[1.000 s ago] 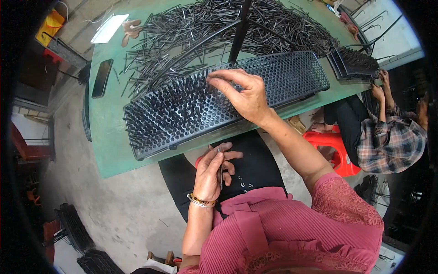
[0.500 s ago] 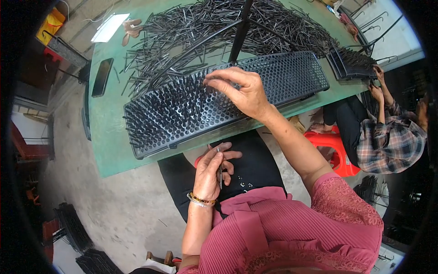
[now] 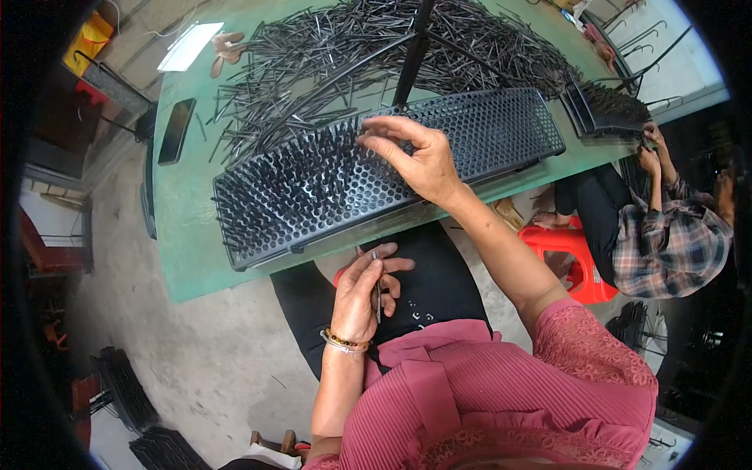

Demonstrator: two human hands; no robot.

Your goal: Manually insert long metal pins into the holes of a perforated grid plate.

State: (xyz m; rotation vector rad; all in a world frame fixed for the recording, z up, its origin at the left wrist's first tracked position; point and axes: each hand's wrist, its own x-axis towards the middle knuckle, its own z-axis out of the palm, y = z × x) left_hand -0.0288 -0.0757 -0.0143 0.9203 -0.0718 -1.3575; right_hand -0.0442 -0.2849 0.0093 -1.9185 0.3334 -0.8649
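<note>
My left hand (image 3: 359, 294) is closed above my lap, with thin grey rods (image 3: 378, 291) pinched between thumb and fingers. How many rods it holds I cannot tell. My right hand (image 3: 419, 157) hovers over the middle of a long black perforated tray (image 3: 384, 186); its thumb and forefinger curve toward each other with a small gap, and no rod shows between them. Many short black rods (image 3: 290, 172) stand upright or slightly tilted in the holes of the tray's left part. Toward the right, the holes show no rods.
A big heap of loose black rods (image 3: 313, 59) covers the back of the green table (image 3: 184, 270). A dark post (image 3: 413, 63) rises behind the tray. A phone (image 3: 177, 131) lies at left. At right, a co-worker in plaid (image 3: 666, 243) handles another tray (image 3: 599, 110) beside a red stool (image 3: 576, 254).
My right hand has shifted slightly right, and its thumb and forefinger have parted a little. My left hand stays in place with the rods.
</note>
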